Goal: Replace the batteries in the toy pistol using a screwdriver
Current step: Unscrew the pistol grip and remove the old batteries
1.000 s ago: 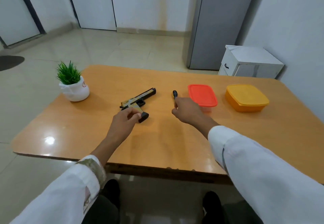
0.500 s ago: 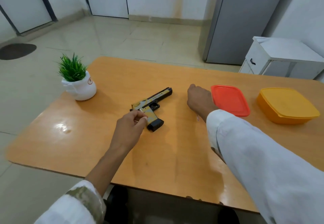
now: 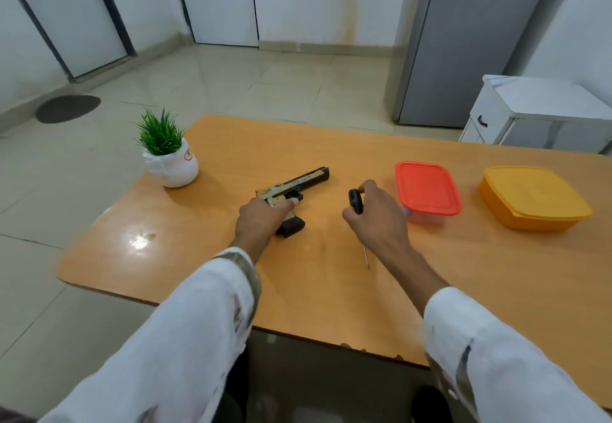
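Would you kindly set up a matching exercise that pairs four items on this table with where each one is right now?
Items:
1. toy pistol
2. screwdriver
3. potted plant
4. yellow lidded container

Places:
A. gripped in the right hand
B. at the right end of the table
C. held at its grip by the left hand
D. near the table's far left corner

Pairs: 1-C, 2-A, 3-D, 4-B

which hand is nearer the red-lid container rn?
Right. The right hand, gripping the screwdriver, is just left of the red-lid container. The left hand is farther left, holding the toy pistol.
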